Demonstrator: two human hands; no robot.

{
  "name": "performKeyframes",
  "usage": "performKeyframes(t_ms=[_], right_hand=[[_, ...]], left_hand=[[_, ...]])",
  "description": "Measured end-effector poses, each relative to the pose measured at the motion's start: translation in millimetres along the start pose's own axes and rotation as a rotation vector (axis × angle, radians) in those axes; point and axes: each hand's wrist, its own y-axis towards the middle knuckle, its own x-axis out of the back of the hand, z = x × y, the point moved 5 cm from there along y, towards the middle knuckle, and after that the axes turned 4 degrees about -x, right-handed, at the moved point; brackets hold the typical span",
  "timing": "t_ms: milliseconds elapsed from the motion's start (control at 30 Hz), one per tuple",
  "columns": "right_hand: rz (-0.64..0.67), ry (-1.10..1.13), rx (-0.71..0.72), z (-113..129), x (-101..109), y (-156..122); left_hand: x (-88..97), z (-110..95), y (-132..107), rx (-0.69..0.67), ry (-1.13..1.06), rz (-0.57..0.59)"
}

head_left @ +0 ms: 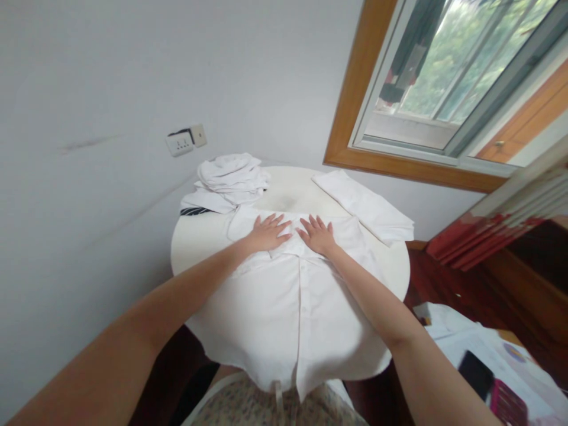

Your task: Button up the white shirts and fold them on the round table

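A white button-up shirt (266, 302) lies spread over a round white table (195, 239), its button strip running down the middle and its hem hanging over the near edge. My left hand (268, 232) rests flat on the upper part of the shirt, fingers spread. Beside it, a small gap away, my right hand (317, 235) lies flat on the same cloth with its fingers apart. Neither hand grips anything. The cloth under both palms is hidden.
Crumpled white clothes (231, 180) are heaped at the table's back left. A folded white garment (364, 204) lies at the back right. Behind stand a wall with a socket (180, 144) and a wood-framed window (355, 83). A dark phone (476, 374) lies at lower right.
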Motion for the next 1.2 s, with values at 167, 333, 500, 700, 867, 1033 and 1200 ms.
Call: performKeyframes(t_ms=[167, 333, 500, 700, 867, 1033, 1200], right_hand=[[-0.037, -0.041, -0.101, -53, 3, 0], [-0.149, -0.101, -0.218, -119, 7, -8], [-0.195, -0.091, -0.228, -137, 8, -13], [-0.209, -0.154, -0.229, -126, 19, -15], [-0.281, -0.200, -0.044, -113, 41, -41], [-0.152, -0.094, 0.184, -99, 32, -96], [-0.044, -0.050, 0.134, -93, 7, -124]], left_hand=[[7.7, 40, -14, 0.067, 0.048, -0.022], [10.7, 77, -29, 0.103, 0.161, -0.170], [5.4, 98, -31, 0.144, 0.184, -0.212], [16.9, 87, -33, 0.137, 0.226, -0.183], [41.0, 55, -57, 0.024, 0.252, -0.231], [34.2, 22, -98, -0.085, 0.163, -0.183], [14.6, 21, -112, 0.004, 0.096, -0.106]])
